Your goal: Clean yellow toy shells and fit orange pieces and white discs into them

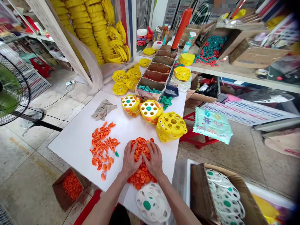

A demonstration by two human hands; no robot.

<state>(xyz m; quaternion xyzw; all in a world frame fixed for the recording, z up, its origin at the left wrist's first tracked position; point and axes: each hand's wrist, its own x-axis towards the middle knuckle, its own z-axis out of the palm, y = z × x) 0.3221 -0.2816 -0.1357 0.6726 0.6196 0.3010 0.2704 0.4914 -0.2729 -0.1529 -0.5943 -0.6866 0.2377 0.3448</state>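
Note:
Both my hands rest palm-down on a heap of small orange plastic pieces near the front edge of a white table. My left hand lies on the heap's left side and my right hand on its right, fingers spread flat. More orange pieces are scattered to the left. Three yellow toy shells with round holes stand just beyond the heap. A white perforated disc with a green centre lies at the table's front edge.
A row of cardboard trays runs up the table, with yellow discs beside them. A box of white discs stands at right, a box of orange pieces on the floor at left. A fan stands far left.

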